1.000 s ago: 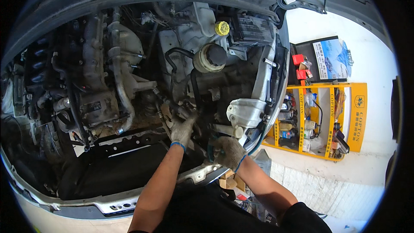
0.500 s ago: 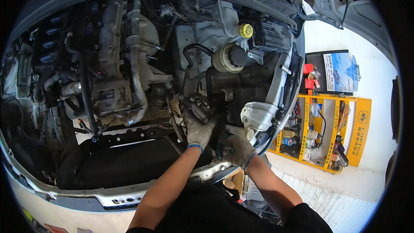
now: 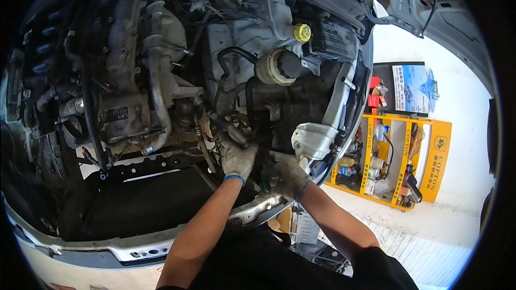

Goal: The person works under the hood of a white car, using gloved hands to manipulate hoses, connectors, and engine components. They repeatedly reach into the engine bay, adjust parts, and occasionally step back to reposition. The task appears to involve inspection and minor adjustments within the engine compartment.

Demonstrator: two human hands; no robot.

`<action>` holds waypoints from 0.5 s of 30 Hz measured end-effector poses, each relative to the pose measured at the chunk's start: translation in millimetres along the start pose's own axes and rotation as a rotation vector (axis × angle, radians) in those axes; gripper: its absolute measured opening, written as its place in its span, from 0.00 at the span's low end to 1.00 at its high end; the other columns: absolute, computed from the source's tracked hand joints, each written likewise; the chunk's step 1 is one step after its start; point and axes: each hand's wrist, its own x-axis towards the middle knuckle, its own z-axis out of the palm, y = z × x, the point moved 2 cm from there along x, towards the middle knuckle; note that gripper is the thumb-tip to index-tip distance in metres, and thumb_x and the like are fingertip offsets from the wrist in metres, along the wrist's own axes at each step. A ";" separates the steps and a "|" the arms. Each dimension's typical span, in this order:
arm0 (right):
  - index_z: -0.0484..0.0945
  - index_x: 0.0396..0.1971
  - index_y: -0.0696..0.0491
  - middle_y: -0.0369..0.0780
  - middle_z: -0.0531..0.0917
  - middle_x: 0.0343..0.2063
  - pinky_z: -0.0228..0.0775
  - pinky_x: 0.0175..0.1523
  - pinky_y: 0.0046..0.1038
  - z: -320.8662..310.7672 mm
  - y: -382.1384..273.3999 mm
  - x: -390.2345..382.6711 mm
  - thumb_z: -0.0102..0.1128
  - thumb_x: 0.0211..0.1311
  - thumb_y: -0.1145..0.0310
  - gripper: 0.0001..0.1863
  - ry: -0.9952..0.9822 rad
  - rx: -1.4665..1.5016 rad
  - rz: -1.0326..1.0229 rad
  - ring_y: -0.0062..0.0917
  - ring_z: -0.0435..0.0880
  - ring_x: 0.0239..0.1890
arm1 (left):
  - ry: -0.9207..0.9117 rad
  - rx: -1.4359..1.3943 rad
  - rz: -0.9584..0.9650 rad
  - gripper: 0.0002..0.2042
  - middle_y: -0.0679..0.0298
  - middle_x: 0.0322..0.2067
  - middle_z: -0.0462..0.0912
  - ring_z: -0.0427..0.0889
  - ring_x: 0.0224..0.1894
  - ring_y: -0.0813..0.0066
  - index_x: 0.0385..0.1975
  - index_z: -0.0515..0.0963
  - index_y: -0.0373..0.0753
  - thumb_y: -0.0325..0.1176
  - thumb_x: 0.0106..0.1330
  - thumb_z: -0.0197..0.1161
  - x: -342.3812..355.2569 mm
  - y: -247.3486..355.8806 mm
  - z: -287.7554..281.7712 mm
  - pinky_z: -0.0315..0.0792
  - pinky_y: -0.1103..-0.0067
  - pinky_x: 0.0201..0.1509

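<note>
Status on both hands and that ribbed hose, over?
Left hand at ribbed hose, grip unclear. Right hand near silver bracket, hold blurred. Hose overlaps left hand.

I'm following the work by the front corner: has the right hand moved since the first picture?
Yes, slightly: the right hand now appears nearer the silver bracket, farther up the picture relative to it.

Head-worn left fisheye, facing steeply down into nearby engine bay; wall beyond at right.
</note>
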 end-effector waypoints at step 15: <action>0.79 0.46 0.48 0.38 0.82 0.39 0.76 0.44 0.36 49.2 -13.4 40.2 0.59 0.69 0.56 0.14 0.311 0.921 0.373 0.33 0.80 0.41 | -0.003 -0.014 -0.083 0.57 0.37 0.66 0.69 0.70 0.69 0.45 0.75 0.44 0.26 0.47 0.52 0.73 5.1 8.6 -7.3 0.65 0.65 0.73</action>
